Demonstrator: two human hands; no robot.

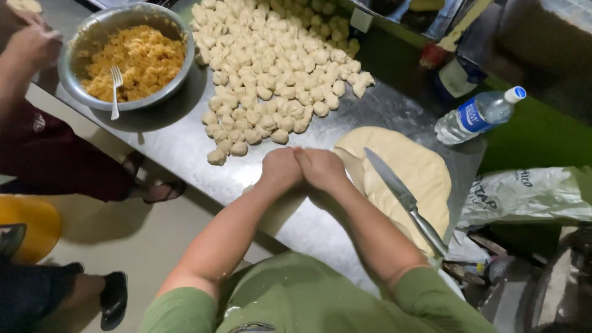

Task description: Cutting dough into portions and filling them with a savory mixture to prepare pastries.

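Nearby, steel bowl [86, 37] of yellow filling [139, 58], fork [115, 86]

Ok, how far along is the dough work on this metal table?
Done: a large heap of small dough pieces covers the steel table. In hand: the left hand and right hand are pressed together side by side on the table; whether dough sits under them is hidden. Left: a big slab of uncut dough with a knife lying on it, and a bowl of yellow filling with a fork in it.
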